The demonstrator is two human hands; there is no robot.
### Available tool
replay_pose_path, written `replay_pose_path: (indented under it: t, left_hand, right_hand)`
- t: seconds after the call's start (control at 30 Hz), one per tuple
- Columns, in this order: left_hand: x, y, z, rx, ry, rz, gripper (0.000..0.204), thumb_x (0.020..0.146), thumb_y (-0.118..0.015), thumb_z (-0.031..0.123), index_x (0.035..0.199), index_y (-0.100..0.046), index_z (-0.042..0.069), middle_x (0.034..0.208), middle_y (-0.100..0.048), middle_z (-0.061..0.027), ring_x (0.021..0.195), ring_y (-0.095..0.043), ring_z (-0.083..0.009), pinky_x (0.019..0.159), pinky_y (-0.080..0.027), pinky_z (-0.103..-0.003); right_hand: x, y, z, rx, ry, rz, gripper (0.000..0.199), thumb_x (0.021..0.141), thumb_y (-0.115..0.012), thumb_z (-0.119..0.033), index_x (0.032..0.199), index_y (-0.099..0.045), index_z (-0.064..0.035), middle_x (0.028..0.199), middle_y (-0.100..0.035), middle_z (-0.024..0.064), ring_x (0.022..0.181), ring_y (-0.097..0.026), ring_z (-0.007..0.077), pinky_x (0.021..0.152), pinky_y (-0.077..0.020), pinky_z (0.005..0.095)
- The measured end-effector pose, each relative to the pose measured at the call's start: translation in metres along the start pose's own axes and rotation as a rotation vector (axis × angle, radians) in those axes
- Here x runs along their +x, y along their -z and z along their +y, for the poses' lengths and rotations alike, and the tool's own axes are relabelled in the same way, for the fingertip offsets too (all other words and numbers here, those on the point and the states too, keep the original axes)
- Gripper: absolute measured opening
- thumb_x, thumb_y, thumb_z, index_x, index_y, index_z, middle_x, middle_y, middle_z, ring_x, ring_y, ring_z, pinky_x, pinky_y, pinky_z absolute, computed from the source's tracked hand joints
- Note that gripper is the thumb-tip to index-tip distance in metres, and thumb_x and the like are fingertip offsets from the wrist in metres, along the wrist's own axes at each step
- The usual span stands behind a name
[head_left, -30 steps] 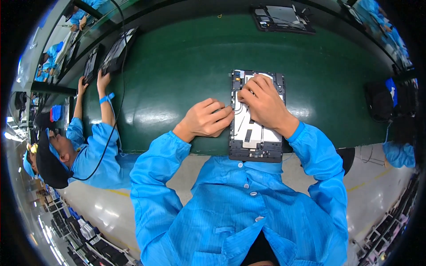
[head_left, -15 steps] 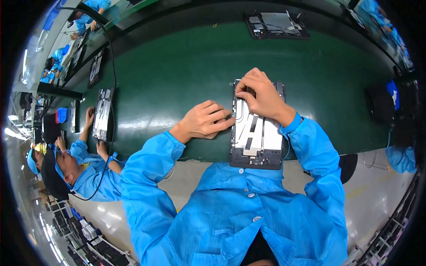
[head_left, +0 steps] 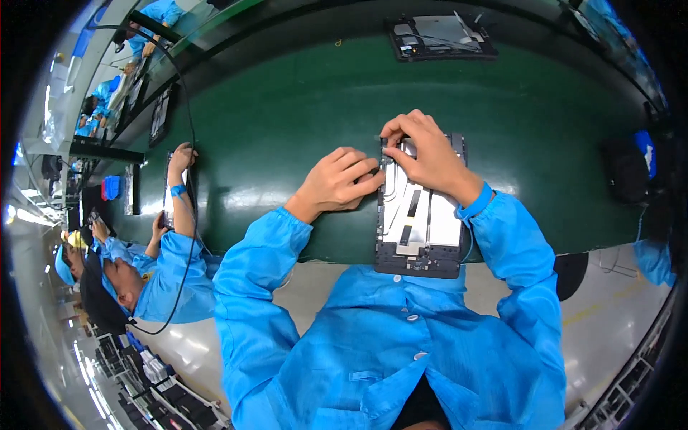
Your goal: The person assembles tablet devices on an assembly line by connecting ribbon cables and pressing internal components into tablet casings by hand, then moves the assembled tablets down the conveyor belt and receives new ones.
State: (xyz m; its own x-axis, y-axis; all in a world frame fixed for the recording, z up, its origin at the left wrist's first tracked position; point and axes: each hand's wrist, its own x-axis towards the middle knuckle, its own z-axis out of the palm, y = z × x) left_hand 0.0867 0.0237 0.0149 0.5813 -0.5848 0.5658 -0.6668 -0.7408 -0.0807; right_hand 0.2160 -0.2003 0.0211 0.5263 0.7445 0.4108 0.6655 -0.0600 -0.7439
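An opened tablet [head_left: 445,240] lies upright in front of me at the bench edge, its near end close to my jacket. Silver plates, black strips and small board parts show inside it. My right hand [head_left: 428,154] reaches over its far half, thumb and forefinger curled close together at the upper left corner; whatever sits between them is too small to make out. At the left edge, my left hand [head_left: 337,180] has its fingers curled, with thumb and forefinger tips meeting the tablet's side. My right hand hides part of the tablet's upper end.
Another opened tablet [head_left: 443,37] lies at the bench's far side. On the left, a co-worker [head_left: 168,276] handles a device [head_left: 169,204] beside a hanging black cable [head_left: 192,129]. A dark object with a blue part [head_left: 643,154] stands at the right.
My right thumb and forefinger have parted slightly at the tablet's corner. My left fingers have drawn closer together at its edge. The co-worker's arm now reaches across their device.
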Motion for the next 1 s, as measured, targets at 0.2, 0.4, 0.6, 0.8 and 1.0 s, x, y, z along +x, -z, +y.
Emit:
replay_pose_path:
  t: [0.2, 0.4, 0.6, 0.8, 1.0]
  left_hand:
    - [0.004, -0.003, -0.003, -0.014, 0.045, -0.024, 0.039, 0.079, -0.075, 0.008, 0.118, -0.077, 0.012, 0.112, -0.072, -0.0062, 0.099, -0.070, -0.0261, 0.087, -0.059, -0.041]
    - [0.001, -0.007, 0.016, -0.090, 0.216, -0.035, 0.043, 0.081, -0.074, 0.008, 0.124, -0.075, 0.004, 0.117, -0.073, -0.0103, 0.104, -0.070, -0.0299, 0.090, -0.057, -0.043]
    - [0.000, -0.004, 0.028, -0.166, 0.361, -0.021, 0.040, 0.088, -0.070, 0.008, 0.127, -0.073, 0.000, 0.120, -0.073, -0.0143, 0.108, -0.069, -0.0340, 0.093, -0.055, -0.047]
    - [0.004, 0.002, 0.021, -0.197, 0.350, -0.029, 0.040, 0.089, -0.070, 0.007, 0.128, -0.074, 0.000, 0.121, -0.073, -0.0147, 0.107, -0.069, -0.0348, 0.092, -0.056, -0.047]
    - [0.006, -0.011, 0.027, -0.205, 0.350, -0.007, 0.044, 0.087, -0.067, 0.006, 0.130, -0.076, 0.001, 0.120, -0.074, -0.0175, 0.107, -0.070, -0.0386, 0.095, -0.056, -0.050]
  right_hand:
    - [-0.002, 0.000, 0.004, 0.050, 0.004, 0.005, 0.026, 0.093, -0.076, -0.008, 0.119, -0.069, -0.0088, 0.095, -0.073, 0.0041, 0.106, -0.064, 0.0284, 0.100, -0.0459, 0.0437]
    - [-0.006, 0.000, 0.004, 0.057, -0.039, -0.013, 0.030, 0.092, -0.073, -0.008, 0.122, -0.067, -0.0087, 0.096, -0.070, 0.0039, 0.105, -0.061, 0.0286, 0.099, -0.0465, 0.0444]
    - [-0.001, -0.004, 0.006, 0.058, -0.019, 0.000, 0.031, 0.091, -0.073, -0.007, 0.122, -0.067, -0.0091, 0.093, -0.069, 0.0039, 0.104, -0.061, 0.0279, 0.096, -0.0469, 0.0446]
    - [0.003, 0.001, 0.003, 0.030, -0.033, 0.014, 0.031, 0.091, -0.074, -0.003, 0.121, -0.068, -0.0072, 0.093, -0.071, 0.0040, 0.104, -0.063, 0.0284, 0.095, -0.0498, 0.0435]
    - [-0.003, -0.006, 0.026, -0.006, 0.078, 0.055, 0.049, 0.078, -0.085, -0.014, 0.125, -0.069, -0.0160, 0.094, -0.076, -0.0018, 0.105, -0.063, 0.0277, 0.098, -0.0443, 0.0445]
